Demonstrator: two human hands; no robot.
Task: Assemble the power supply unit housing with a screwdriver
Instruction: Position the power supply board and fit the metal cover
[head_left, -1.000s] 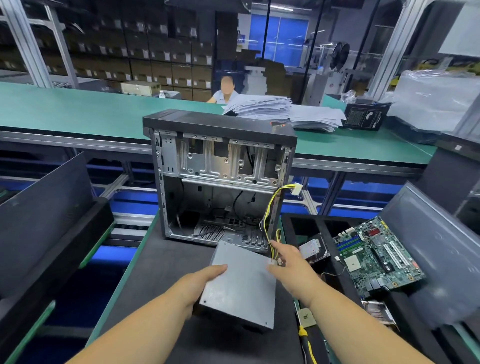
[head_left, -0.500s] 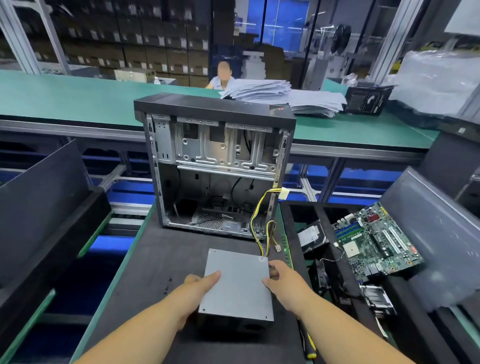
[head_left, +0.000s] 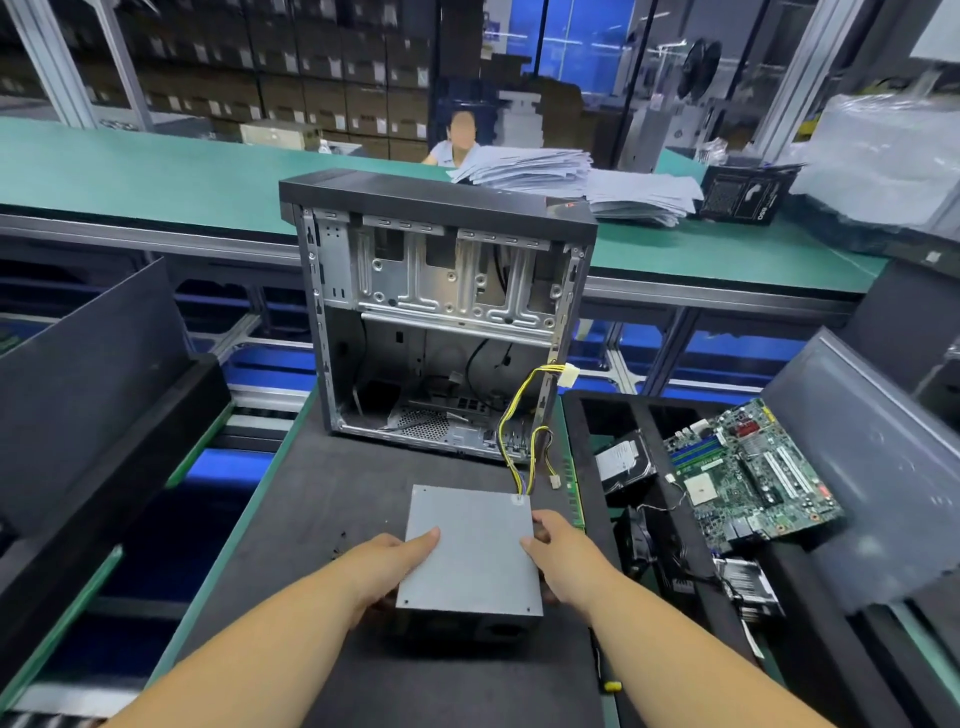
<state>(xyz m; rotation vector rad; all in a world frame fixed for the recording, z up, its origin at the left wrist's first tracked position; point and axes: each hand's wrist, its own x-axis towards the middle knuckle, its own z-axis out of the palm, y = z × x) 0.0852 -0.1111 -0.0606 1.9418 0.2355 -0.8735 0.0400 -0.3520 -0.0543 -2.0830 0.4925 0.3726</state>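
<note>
Between both hands (head_left: 470, 561), power supply (head_left: 470, 551) lengthwise toward case (head_left: 441, 322)

The power supply unit (head_left: 470, 551) is a plain grey metal box lying flat on the dark table (head_left: 311, 519), its broad face up. A bundle of yellow and black wires (head_left: 511, 431) rises from its far right corner, ending in a white connector (head_left: 566, 375). Just beyond it stands the open computer case (head_left: 441, 312), upright with a black top and a bare metal interior facing the viewer.

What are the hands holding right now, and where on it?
Both hold the grey power supply unit: left hand on its left edge, right hand on its right edge.
</note>
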